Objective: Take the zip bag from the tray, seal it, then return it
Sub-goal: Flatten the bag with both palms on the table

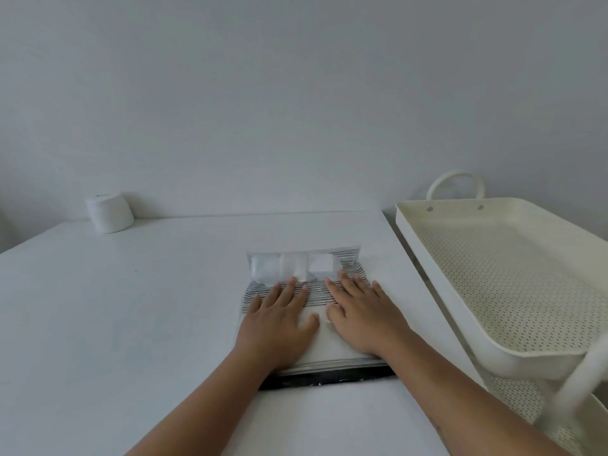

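Observation:
A clear zip bag (324,352) with thin black stripes and a black strip along its near edge lies flat on the white table. Several white blocks (292,267) bulge inside its far end. My left hand (279,319) and my right hand (362,315) rest palm down side by side on the bag's middle, fingers spread and pointing away from me. Neither hand grips anything. The cream perforated tray (460,304) stands to the right of the table, with nothing in it.
A white cylindrical pot (109,212) sits at the table's far left by the wall. The tray belongs to a cart with a loop handle (455,182) and a lower shelf (539,413). The table's right edge runs close beside the cart.

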The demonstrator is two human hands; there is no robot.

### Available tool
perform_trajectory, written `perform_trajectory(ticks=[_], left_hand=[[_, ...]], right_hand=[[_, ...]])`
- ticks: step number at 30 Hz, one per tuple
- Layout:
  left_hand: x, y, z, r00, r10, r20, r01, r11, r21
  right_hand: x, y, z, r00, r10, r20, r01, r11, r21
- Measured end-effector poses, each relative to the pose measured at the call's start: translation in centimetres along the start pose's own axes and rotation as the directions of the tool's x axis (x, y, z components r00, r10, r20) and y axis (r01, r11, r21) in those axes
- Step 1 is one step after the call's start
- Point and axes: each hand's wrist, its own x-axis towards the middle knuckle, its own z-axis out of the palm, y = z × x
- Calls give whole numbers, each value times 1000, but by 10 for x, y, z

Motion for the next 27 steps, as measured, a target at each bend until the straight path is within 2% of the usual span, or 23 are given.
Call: perform_trajectory(ticks=[6, 17, 22, 24, 27], left_hand=[[0, -1, 1, 1000, 2, -2, -2, 1000, 3], [-1, 2, -8, 997, 3, 79, -2, 1000, -24], [-1, -1, -28, 999, 38, -4, -38, 994, -106], [-4, -6, -29, 999, 42, -5, -42, 998, -57], [-10, -9, -23, 997, 27, 71, -27, 1000, -2]], right_hand=[[1, -1, 1, 1000, 3, 18, -2, 1000, -20], [-4, -5, -11, 999, -6, 51, 8, 1000, -27], [-9, -11, -27, 999, -16, -35, 16, 1000, -7], [-10, -16, -29, 1000, -2, -3, 2, 1000, 23], [-10, -23, -26, 992, 21, 128, -26, 999, 40]])
